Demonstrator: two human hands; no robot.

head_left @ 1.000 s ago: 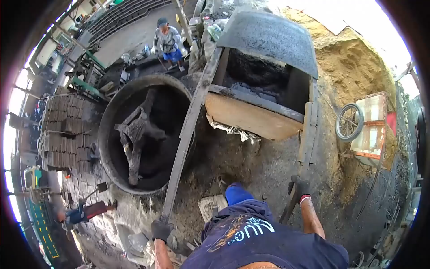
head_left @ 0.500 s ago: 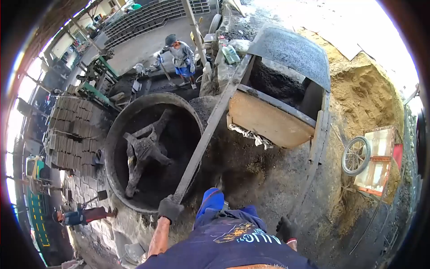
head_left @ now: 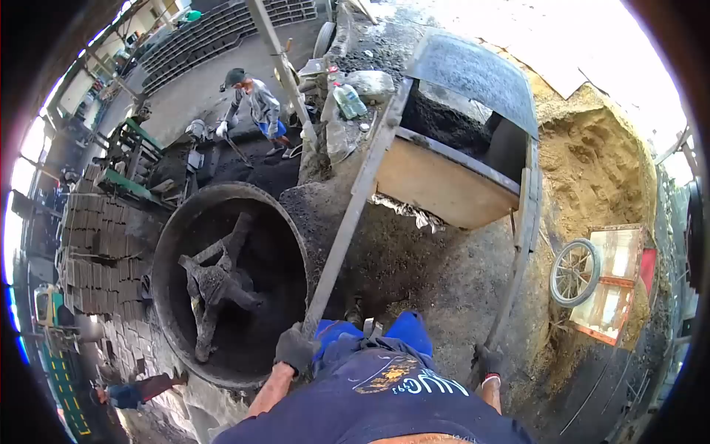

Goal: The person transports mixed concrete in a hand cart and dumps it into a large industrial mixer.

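Observation:
A handcart [head_left: 436,185] with a wood-panelled box stands in front of me, its two long handles pointing back toward my body. Dark, granular material [head_left: 447,126] lies inside the box, and a curved grey sheet [head_left: 473,78] forms its far end. My left hand [head_left: 296,348], in a dark glove, is closed around the end of the left handle [head_left: 355,207]. On the other side my gloved right hand [head_left: 488,361] grips the end of the right handle [head_left: 510,296]. The fingers of both hands are partly hidden by the gloves' dark colour.
A large round mixing pan [head_left: 159,296] with a thick bladed arm [head_left: 214,285] is close on my left. Beyond it a person [head_left: 259,107] holds a long-handled tool. A spoked wheel [head_left: 575,272] and a sand pile [head_left: 592,163] are on the right.
My right hand has come up to the right handle's end and closed on it. The view has shifted, and the pan appears further left. My left hand stays on its handle.

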